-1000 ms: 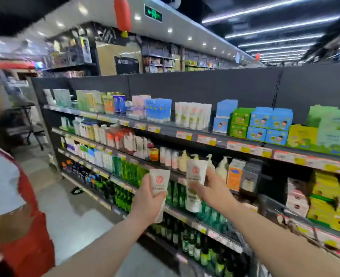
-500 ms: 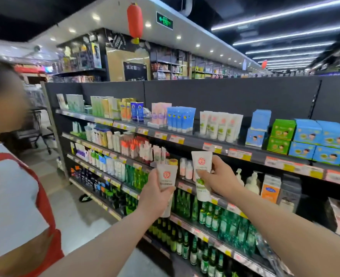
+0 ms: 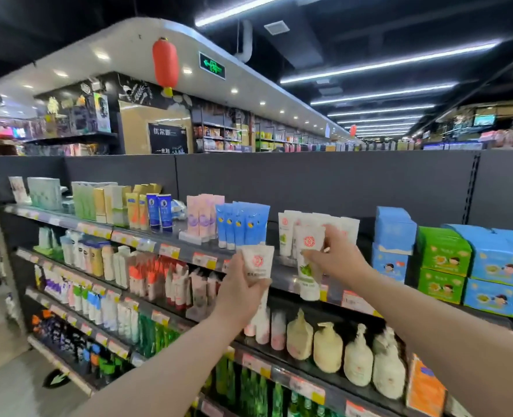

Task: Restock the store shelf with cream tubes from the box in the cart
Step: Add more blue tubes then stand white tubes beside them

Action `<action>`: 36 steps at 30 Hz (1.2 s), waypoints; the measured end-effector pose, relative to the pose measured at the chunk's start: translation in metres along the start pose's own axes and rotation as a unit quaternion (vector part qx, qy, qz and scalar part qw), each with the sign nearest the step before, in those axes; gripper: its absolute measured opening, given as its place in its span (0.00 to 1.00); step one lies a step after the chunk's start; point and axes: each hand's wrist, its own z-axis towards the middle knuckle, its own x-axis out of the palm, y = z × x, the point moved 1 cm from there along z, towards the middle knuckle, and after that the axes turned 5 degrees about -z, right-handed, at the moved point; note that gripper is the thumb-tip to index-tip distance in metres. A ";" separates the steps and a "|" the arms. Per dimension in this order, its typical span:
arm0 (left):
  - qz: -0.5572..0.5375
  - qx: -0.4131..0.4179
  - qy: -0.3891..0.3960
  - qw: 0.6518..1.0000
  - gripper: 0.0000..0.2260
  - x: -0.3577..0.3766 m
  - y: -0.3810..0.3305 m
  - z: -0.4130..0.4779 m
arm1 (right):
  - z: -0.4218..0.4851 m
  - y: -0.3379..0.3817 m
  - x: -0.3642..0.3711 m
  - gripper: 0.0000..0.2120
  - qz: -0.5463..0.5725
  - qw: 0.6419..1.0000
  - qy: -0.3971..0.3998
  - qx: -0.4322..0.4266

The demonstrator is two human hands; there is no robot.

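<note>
Your left hand (image 3: 239, 291) grips one white cream tube (image 3: 258, 262) upright before the top shelf (image 3: 171, 249) edge, while your right hand (image 3: 338, 258) pinches a second tube (image 3: 308, 266) just before the row of matching white tubes (image 3: 286, 233) standing there.

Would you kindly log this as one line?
left hand grips white plastic cream tube | right hand holds second white tube at matching shelf row

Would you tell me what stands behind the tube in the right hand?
A row of matching white tubes stands on the top shelf behind the held tube. The right hand and that tube cover the row's middle, so its count is unclear.
</note>
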 end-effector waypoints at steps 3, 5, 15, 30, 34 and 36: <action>-0.008 0.017 -0.008 1.000 0.17 0.007 0.008 0.043 | 0.043 -0.009 -0.002 0.21 -0.039 0.999 -0.023 -0.001; -0.008 0.020 -0.013 1.000 0.17 0.011 0.017 0.066 | 0.065 -0.014 0.001 0.18 -0.065 0.997 -0.032 0.002; -0.045 0.032 0.016 0.998 0.20 0.022 0.050 0.163 | 0.139 -0.019 0.030 0.07 -0.128 0.991 -0.043 0.010; -0.094 0.045 0.101 0.989 0.17 0.030 0.086 0.243 | 0.200 -0.030 0.068 0.13 -0.397 0.916 0.001 0.064; -0.113 0.046 0.117 0.986 0.17 0.033 0.088 0.250 | 0.207 -0.029 0.064 0.15 -0.442 0.895 0.015 0.059; -0.117 0.047 0.121 0.985 0.16 0.035 0.089 0.252 | 0.212 -0.027 0.060 0.16 -0.458 0.886 0.024 0.068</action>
